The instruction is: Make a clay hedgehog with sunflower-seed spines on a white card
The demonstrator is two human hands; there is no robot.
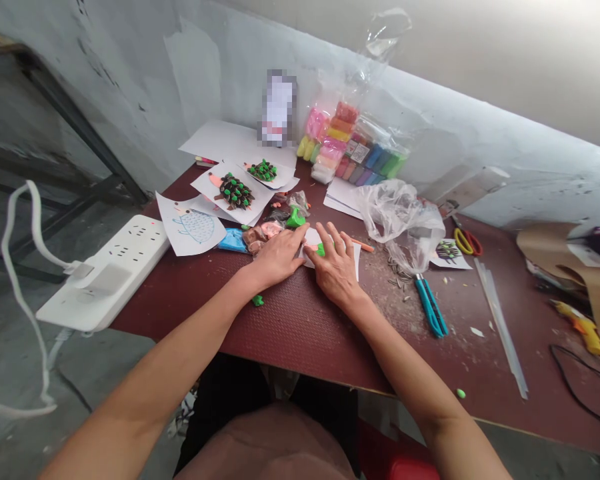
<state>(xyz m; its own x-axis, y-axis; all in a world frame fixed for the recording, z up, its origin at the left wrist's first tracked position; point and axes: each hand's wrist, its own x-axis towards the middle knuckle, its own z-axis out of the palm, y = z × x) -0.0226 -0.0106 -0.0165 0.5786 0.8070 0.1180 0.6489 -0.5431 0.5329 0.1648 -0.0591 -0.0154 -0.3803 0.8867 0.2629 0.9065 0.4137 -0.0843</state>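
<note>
Head view: white card (pixel 356 262) on the desk (pixel 280 340), under left hand (pixel 279 257) and right hand (pixel 336 265).
Right grip is spread; left grip, I cannot tell. The card's visible right edge points away from the person, long axis hidden; green clay (pixel 321 249) shows there. Beyond, a crumpled bag (pixel 403 217); farther, clear packets (pixel 353 143) hold coloured clay.

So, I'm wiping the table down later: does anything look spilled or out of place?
Yes: what look like seeds lie scattered on the table beside the teal tool, as if spilled. A green lump also sits alone near the front edge, well away from the green clay by the left hand.
</note>
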